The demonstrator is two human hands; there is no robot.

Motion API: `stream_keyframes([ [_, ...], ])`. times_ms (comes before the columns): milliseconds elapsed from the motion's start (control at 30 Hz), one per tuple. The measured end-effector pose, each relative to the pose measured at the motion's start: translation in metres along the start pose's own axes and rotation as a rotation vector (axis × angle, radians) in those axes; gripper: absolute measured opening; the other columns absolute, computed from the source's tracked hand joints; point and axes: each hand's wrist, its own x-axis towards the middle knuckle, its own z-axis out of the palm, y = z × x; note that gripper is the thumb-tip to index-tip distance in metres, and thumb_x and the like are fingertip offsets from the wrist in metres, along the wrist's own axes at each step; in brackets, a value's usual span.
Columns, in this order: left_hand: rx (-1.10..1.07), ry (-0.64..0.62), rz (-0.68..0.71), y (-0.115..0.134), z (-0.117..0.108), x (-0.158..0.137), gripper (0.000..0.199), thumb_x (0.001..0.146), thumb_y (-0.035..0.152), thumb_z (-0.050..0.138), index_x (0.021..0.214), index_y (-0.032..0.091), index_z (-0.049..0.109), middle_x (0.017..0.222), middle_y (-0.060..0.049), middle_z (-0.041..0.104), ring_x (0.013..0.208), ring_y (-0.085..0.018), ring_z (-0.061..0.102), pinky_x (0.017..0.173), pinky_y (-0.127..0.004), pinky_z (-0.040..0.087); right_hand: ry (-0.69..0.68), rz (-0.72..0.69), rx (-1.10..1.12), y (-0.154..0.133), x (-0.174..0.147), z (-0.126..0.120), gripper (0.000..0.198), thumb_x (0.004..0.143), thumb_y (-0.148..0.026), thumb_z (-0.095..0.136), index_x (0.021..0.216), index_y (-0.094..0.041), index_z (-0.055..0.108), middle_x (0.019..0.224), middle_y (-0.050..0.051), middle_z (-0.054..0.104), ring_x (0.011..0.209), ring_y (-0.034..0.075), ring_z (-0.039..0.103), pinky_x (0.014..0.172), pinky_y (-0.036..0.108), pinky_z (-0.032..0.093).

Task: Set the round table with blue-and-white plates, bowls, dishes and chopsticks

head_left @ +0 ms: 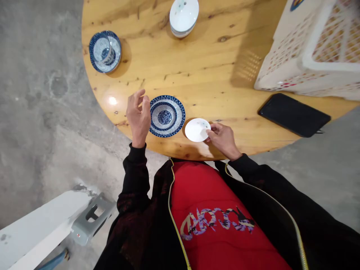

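Small white saucer (pixel 197 129) is lying on the wooden counter (pixel 213 63), close to its near edge, and the right hand (pixel 222 138) is pinching its right rim with the thumb and fingertips pressed together on it. Just beside the saucer on the left, a blue patterned plate (pixel 166 116) is resting flat. The left hand (pixel 138 116) is hovering at the left edge of this plate, its grip loosely spread, and I cannot tell if the fingers are touching the rim. Farther away, a blue patterned bowl (pixel 105 51) is standing near the left edge and a white bowl (pixel 183 16) at the far side. A white basket (pixel 295 63) is sitting on the right, with a black phone (pixel 294 114) lying in front of it.
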Motion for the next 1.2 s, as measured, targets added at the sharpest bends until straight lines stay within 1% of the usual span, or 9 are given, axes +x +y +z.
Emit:
stream_keyframes([
  [133, -0.012, 0.029, -0.085, -0.007, -0.016, -0.034, 0.034, 0.106, 0.045, 0.053, 0.125, 0.02, 0.067, 0.123, -0.009, 0.07, 0.108, -0.017, 0.073, 0.094, -0.032, 0.063, 0.015, -0.022, -0.008, -0.002, -0.002, 0.004, 0.01, 0.079, -0.026, 0.065, 0.085, -0.018, 0.068, 0.069, 0.004, 0.072, 0.053, 0.022, 0.069, 0.055, 0.033, 0.058],
  [267, -0.029, 0.086, -0.196, -0.01, -0.03, -0.073, 0.033, 0.104, 0.041, 0.056, 0.123, 0.018, 0.07, 0.123, -0.011, 0.07, 0.112, -0.021, 0.073, 0.096, -0.037, 0.062, 0.011, -0.051, 0.025, -0.002, -0.001, 0.006, 0.009, 0.077, -0.022, 0.063, 0.084, -0.019, 0.067, 0.069, 0.003, 0.071, 0.053, 0.021, 0.069, 0.051, 0.03, 0.055],
  [533, 0.036, 0.149, -0.393, -0.013, -0.063, -0.17, 0.033, 0.1, 0.043, 0.058, 0.119, 0.02, 0.073, 0.12, -0.011, 0.073, 0.111, -0.023, 0.073, 0.096, -0.038, 0.061, 0.019, -0.106, 0.196, 0.014, 0.0, 0.001, 0.012, 0.085, -0.032, 0.066, 0.082, -0.02, 0.066, 0.065, 0.001, 0.067, 0.061, 0.019, 0.068, 0.058, 0.029, 0.059],
  [667, 0.033, 0.154, -0.445, -0.016, -0.071, -0.201, 0.034, 0.099, 0.043, 0.057, 0.118, 0.02, 0.073, 0.119, -0.011, 0.073, 0.11, -0.024, 0.073, 0.093, -0.037, 0.061, 0.086, -0.071, 0.263, 0.017, -0.01, -0.007, 0.014, 0.088, -0.033, 0.069, 0.083, -0.019, 0.065, 0.071, 0.002, 0.069, 0.059, 0.016, 0.067, 0.055, 0.026, 0.058],
  [800, 0.002, 0.133, -0.461, -0.019, -0.064, -0.2, 0.034, 0.098, 0.041, 0.057, 0.117, 0.017, 0.073, 0.116, -0.013, 0.074, 0.106, -0.023, 0.074, 0.091, -0.037, 0.06, 0.095, -0.041, 0.295, 0.016, -0.026, -0.009, 0.017, 0.084, -0.032, 0.073, 0.083, -0.017, 0.066, 0.071, 0.002, 0.069, 0.056, 0.014, 0.066, 0.051, 0.022, 0.054],
  [900, -0.043, 0.106, -0.395, -0.019, -0.058, -0.185, 0.035, 0.099, 0.041, 0.057, 0.12, 0.017, 0.072, 0.12, -0.013, 0.074, 0.108, -0.022, 0.074, 0.092, -0.036, 0.06, 0.093, -0.031, 0.328, 0.015, -0.036, -0.003, 0.019, 0.081, -0.033, 0.075, 0.082, -0.016, 0.066, 0.069, 0.002, 0.068, 0.054, 0.013, 0.064, 0.049, 0.021, 0.053],
  [967, -0.08, 0.09, -0.356, -0.02, -0.06, -0.176, 0.037, 0.1, 0.043, 0.057, 0.121, 0.017, 0.071, 0.122, -0.013, 0.073, 0.111, -0.021, 0.073, 0.093, -0.035, 0.06, 0.119, -0.017, 0.345, 0.016, -0.042, 0.003, 0.02, 0.081, -0.034, 0.075, 0.081, -0.016, 0.066, 0.069, 0.001, 0.068, 0.054, 0.013, 0.064, 0.049, 0.021, 0.053],
  [1067, -0.11, 0.074, -0.353, -0.031, -0.078, -0.168, 0.039, 0.099, 0.045, 0.058, 0.122, 0.017, 0.072, 0.122, -0.013, 0.074, 0.112, -0.022, 0.073, 0.093, -0.035, 0.06, 0.199, 0.007, 0.369, 0.018, -0.048, 0.013, 0.024, 0.081, -0.038, 0.077, 0.081, -0.017, 0.065, 0.068, 0.001, 0.068, 0.053, 0.013, 0.064, 0.048, 0.021, 0.053],
  [1200, -0.078, 0.113, -0.42, -0.068, -0.124, -0.163, 0.039, 0.096, 0.047, 0.058, 0.118, 0.018, 0.072, 0.121, -0.013, 0.074, 0.108, -0.022, 0.073, 0.091, -0.035, 0.06, 0.281, 0.059, 0.414, 0.016, -0.053, 0.029, 0.031, 0.08, -0.042, 0.082, 0.078, -0.019, 0.061, 0.065, 0.0, 0.066, 0.05, 0.012, 0.063, 0.045, 0.02, 0.052],
])
